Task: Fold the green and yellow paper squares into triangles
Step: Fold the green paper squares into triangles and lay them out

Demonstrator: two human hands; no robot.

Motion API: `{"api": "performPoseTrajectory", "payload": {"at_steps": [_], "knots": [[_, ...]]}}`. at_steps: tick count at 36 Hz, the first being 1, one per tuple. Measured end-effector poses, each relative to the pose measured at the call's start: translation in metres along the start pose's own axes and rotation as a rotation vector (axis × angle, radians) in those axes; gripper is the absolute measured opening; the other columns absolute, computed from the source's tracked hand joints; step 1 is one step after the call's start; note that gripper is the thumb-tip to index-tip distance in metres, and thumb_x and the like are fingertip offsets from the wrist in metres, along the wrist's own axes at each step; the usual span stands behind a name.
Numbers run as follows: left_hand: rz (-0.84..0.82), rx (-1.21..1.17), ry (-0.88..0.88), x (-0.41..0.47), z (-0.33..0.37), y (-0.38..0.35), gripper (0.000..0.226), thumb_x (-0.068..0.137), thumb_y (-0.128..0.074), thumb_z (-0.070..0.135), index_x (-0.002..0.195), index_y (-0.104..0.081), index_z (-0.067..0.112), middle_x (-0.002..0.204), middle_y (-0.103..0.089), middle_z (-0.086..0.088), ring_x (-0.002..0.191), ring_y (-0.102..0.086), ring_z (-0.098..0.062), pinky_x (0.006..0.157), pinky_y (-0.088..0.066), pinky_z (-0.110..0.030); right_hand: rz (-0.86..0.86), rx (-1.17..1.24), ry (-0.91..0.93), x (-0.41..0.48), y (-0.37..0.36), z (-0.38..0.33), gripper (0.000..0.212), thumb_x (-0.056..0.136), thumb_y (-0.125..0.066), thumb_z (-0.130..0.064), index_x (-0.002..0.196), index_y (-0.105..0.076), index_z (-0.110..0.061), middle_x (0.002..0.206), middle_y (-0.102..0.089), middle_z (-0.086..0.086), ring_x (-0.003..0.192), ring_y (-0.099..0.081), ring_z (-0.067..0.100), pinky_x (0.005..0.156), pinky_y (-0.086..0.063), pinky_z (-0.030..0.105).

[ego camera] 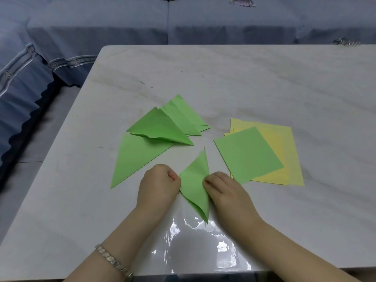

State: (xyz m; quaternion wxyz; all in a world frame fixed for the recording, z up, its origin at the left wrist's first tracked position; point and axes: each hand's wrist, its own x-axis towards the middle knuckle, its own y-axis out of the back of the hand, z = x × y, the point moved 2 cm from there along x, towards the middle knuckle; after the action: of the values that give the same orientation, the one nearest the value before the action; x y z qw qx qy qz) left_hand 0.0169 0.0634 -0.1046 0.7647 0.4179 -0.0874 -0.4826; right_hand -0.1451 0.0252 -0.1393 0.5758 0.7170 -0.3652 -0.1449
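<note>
**Here, a green sheet (195,184) half folded near the front edge**

A blue sofa (24,98) runs along the left and far sides of the bench (244,78), whose left edge and rounded far-left corner lie bare. On the left half a big green triangle (134,159) lies flat, its top edge tucked under a loose pile of folded green triangles (162,125); how many are in the pile is hard to tell. Toward the near edge the left hand (158,184), a bracelet (114,261) on its wrist, has its fingers curled and pinches the left corner of the green sheet. The right hand (223,190) grips the sheet's right edge with bent fingers, the thumb hidden. Just to the right, a flat green square (248,153) covers most of the yellow squares (291,155). The far half of the bench is open room. A small metallic thing (347,42) at the far-right edge is too blurred to name.
</note>
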Motion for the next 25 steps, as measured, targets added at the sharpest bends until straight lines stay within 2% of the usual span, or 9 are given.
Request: {"api": "performPoseTrajectory", "payload": {"at_steps": [4,8,13,17,18,20,22,25], "knots": [[0.004,0.009,-0.011,0.0,0.0,0.0,0.011,0.076,-0.056,0.011,0.069,-0.064,0.013,0.065,-0.067,0.0,0.07,-0.063,-0.019,0.065,-0.051,-0.03,0.034,-0.099,0.035,-0.002,0.003,-0.005,0.04,0.053,-0.077,-0.003,0.093,-0.071,-0.003,0.101,-0.069,0.009,0.095,-0.065,0.028,0.072,-0.053,0.029],[0.006,0.007,-0.019,0.001,-0.001,-0.001,0.011,0.077,-0.057,0.012,0.069,-0.064,0.014,0.066,-0.067,0.0,0.07,-0.063,-0.019,0.065,-0.051,-0.03,-0.032,-0.151,-0.018,0.0,0.001,-0.009,0.054,0.041,-0.082,-0.01,0.093,-0.072,-0.003,0.103,-0.07,0.01,0.095,-0.067,0.027,0.084,-0.037,0.033],[-0.002,0.001,-0.02,0.002,-0.003,-0.001,0.01,0.078,-0.059,0.013,0.07,-0.064,0.014,0.066,-0.067,0.0,0.07,-0.064,-0.019,0.064,-0.051,-0.03,-0.05,-0.195,-0.064,0.004,0.003,-0.009,0.058,0.037,-0.083,-0.012,0.094,-0.072,-0.004,0.103,-0.071,0.01,0.095,-0.067,0.026,0.085,-0.032,0.032],[-0.004,-0.008,-0.018,0.002,-0.003,-0.001,0.01,0.079,-0.059,0.013,0.07,-0.064,0.014,0.066,-0.067,0.0,0.07,-0.064,-0.019,0.065,-0.05,-0.03,0.002,-0.259,-0.086,0.018,-0.001,-0.002,0.056,0.037,-0.084,-0.015,0.091,-0.074,-0.004,0.1,-0.071,0.009,0.092,-0.068,0.024,0.082,-0.032,0.031],[-0.001,-0.011,-0.021,0.002,-0.003,-0.001,0.01,0.079,-0.059,0.013,0.07,-0.064,0.014,0.066,-0.067,0.0,0.07,-0.064,-0.019,0.065,-0.05,-0.03,0.025,-0.276,-0.075,0.022,-0.001,0.0,0.049,0.042,-0.081,-0.015,0.089,-0.074,-0.004,0.099,-0.072,0.008,0.091,-0.068,0.024,0.081,-0.033,0.031],[0.003,-0.014,-0.026,0.001,-0.004,-0.001,0.009,0.079,-0.059,0.013,0.071,-0.064,0.014,0.066,-0.067,0.0,0.07,-0.063,-0.019,0.066,-0.051,-0.031,0.065,-0.298,-0.049,0.031,0.0,0.002,0.032,0.057,-0.063,-0.015,0.085,-0.075,-0.006,0.095,-0.073,0.005,0.088,-0.069,0.022,0.078,-0.041,0.031],[0.007,-0.014,-0.023,0.001,-0.004,-0.002,0.009,0.079,-0.059,0.014,0.072,-0.064,0.014,0.067,-0.067,-0.001,0.071,-0.063,-0.019,0.067,-0.051,-0.031,0.011,-0.287,-0.052,0.04,0.0,0.007,0.039,0.061,-0.043,-0.014,0.081,-0.076,-0.007,0.092,-0.073,0.003,0.085,-0.069,0.02,0.066,-0.051,0.023],[0.009,-0.02,-0.015,0.001,-0.005,-0.002,0.008,0.079,-0.059,0.013,0.072,-0.064,0.014,0.067,-0.067,0.0,0.071,-0.063,-0.019,0.067,-0.051,-0.031,-0.03,-0.274,-0.073,0.049,0.004,0.01,0.047,0.06,-0.034,-0.01,0.083,-0.074,-0.004,0.094,-0.073,0.006,0.084,-0.069,0.021,0.062,-0.053,0.024]]}}
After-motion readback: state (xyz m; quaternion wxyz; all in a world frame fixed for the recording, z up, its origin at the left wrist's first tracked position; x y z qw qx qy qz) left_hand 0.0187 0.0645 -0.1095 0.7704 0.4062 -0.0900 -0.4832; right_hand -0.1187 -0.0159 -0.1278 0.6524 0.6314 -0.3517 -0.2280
